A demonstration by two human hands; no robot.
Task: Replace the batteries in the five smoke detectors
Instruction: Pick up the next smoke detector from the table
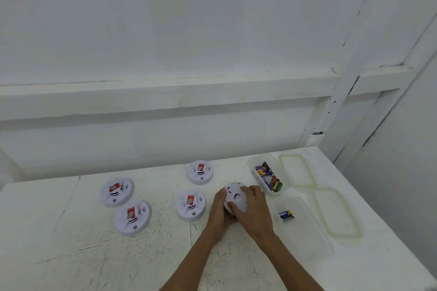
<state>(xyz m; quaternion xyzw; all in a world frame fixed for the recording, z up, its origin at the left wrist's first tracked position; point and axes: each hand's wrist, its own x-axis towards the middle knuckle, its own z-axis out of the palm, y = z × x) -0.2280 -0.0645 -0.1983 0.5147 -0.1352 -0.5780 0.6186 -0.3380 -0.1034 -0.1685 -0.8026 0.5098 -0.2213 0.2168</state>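
Both of my hands grip a white round smoke detector (234,194) turned back side up, just above the table. My left hand (218,210) curls around its left and lower edge; my right hand (253,205) wraps over its right side with the thumb across the back. Several other white smoke detectors with red labels lie face up to the left: one at the back (200,172), one beside my left hand (190,204), and two further left (116,191) (133,217). A clear tub (254,165) at the back right holds several batteries. A nearer clear tub (305,231) holds two batteries (286,216).
Two clear lids with green seals (298,173) (337,212) lie on the white table (71,255) to the right of the tubs. A white wall runs along the table's far edge, and the table's right edge drops off beyond the lids.
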